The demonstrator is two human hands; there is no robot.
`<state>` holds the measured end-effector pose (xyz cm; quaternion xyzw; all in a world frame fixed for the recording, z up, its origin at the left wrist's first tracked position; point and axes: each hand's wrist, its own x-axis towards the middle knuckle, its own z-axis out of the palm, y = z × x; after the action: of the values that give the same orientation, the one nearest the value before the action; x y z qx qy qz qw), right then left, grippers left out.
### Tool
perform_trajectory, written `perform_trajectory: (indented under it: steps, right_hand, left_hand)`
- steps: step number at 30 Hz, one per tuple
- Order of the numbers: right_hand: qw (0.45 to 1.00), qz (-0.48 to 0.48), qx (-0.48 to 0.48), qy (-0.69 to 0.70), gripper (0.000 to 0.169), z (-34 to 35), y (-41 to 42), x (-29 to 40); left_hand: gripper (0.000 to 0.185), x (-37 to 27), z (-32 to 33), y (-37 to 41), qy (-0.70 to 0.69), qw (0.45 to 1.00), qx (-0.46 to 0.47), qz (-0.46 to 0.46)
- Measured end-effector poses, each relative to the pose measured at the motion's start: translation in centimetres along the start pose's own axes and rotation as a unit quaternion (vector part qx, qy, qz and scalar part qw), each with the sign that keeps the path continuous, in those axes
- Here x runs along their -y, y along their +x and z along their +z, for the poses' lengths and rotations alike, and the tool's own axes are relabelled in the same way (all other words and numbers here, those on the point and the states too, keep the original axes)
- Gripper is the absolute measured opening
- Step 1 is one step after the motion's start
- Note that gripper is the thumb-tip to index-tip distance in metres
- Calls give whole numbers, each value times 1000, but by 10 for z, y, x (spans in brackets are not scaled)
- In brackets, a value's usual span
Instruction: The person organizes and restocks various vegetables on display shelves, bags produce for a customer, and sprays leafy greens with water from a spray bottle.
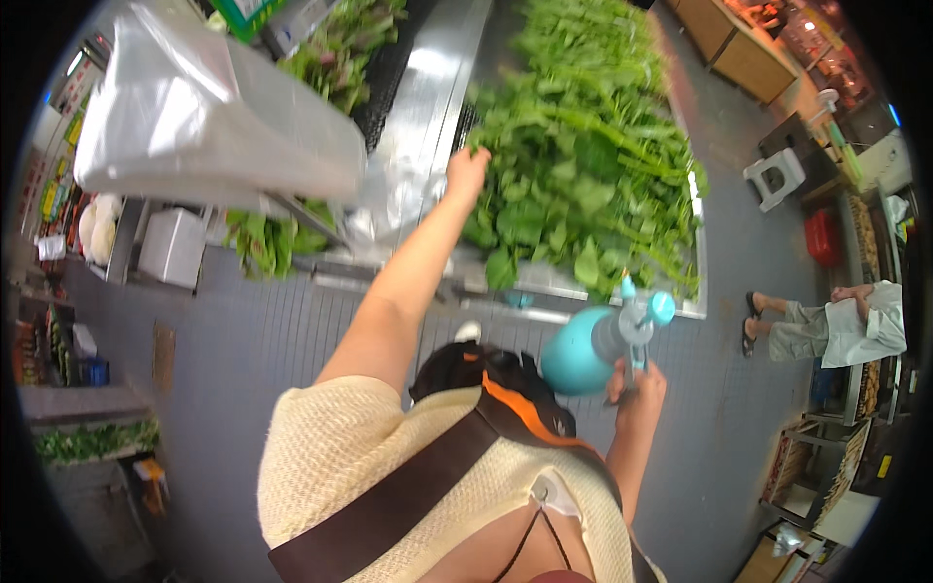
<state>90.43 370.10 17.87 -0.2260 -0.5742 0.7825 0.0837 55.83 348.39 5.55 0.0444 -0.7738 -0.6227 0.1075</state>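
My left hand (466,175) reaches out to the left edge of a heap of leafy greens (576,167) on a metal display stand (430,95). Its fingers are curled, and a bit of green leaf (475,151) shows between the fingertips. Close to my body, my right hand (638,386) grips the handle of a turquoise pump spray bottle (579,353). The bottle lies tilted on its side in the view, its nozzle (627,286) towards the greens' near edge. Part of the greens is motion-blurred.
A thick bundle of clear plastic bags (219,116) hangs at the upper left, over red-green leaf vegetables (270,244). A person (838,328) stands at the right, across the tiled floor (240,408). A white stool (776,178) and a red container (822,237) are also there.
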Motion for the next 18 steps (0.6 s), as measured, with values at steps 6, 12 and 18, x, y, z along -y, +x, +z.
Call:
perform_trajectory:
  steps: [6,12,18]
  right_hand:
    - [997,42,71,-13,26,-26,-4,-17]
    - [987,86,108,-76,26,-32,-14,-54]
    - [985,100,62,-123,25,-21,-50,-77]
  left_hand:
    - [13,10,-107,-164,-279,919,62,-270]
    - [16,143,-205,-326,-269,785,-84,-552]
    - [19,201,-265,-416,-61,815,-117,-564]
